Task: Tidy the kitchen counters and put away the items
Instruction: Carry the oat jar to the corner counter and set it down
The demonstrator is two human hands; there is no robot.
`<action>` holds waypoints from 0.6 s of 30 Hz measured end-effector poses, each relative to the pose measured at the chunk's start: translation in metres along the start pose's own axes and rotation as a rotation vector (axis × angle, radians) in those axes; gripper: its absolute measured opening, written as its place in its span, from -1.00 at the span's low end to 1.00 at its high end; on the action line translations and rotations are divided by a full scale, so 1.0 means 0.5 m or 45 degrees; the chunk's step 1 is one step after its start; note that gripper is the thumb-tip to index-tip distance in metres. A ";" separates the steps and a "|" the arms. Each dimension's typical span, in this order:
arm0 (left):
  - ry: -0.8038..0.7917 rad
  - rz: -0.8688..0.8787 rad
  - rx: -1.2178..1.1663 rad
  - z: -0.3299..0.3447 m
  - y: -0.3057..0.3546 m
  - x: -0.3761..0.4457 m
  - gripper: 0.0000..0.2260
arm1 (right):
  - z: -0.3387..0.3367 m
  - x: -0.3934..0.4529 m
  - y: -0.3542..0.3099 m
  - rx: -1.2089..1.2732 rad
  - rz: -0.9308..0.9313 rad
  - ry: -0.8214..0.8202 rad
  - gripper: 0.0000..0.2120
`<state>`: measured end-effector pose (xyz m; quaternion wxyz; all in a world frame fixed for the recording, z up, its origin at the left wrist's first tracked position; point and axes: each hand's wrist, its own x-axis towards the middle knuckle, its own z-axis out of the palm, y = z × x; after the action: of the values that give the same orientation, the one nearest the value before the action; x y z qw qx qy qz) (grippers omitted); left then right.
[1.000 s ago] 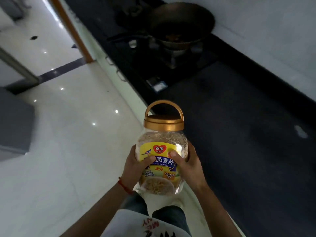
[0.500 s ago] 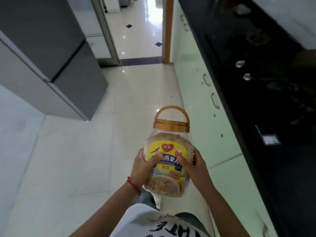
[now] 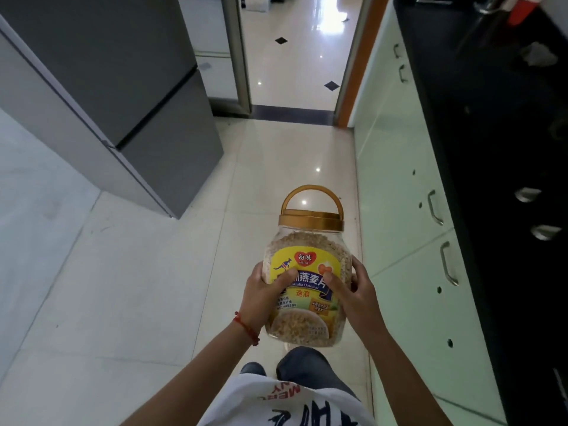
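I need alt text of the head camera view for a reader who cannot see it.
Two bare hands, left hand and right hand, hold an upright clear plastic oatmeal jar with a gold lid above a glossy tiled floor. A grey refrigerator stands left, pale green cabinets right.

Oatmeal jar [image 3: 307, 272] held upright between left hand [image 3: 261, 292] and right hand [image 3: 353, 295], above floor [image 3: 138, 287]. Refrigerator [image 3: 123, 87] left; cabinets [image 3: 408, 210] and countertop [image 3: 507, 149] right; doorway [image 3: 295, 56] ahead.

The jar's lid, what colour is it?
Gold, handle too; the lid shows clearly in the head view.
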<state>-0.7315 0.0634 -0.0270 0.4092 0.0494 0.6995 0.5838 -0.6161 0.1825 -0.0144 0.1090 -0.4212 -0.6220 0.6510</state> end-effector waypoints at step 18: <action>0.088 0.097 0.023 0.002 0.333 0.547 -0.55 | 0.042 0.610 -0.274 -0.023 -0.001 -0.139 0.13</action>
<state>-0.9793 0.2659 -0.0249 0.3617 0.0596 0.7162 0.5940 -0.8724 0.3982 -0.0193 0.0713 -0.3857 -0.6330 0.6675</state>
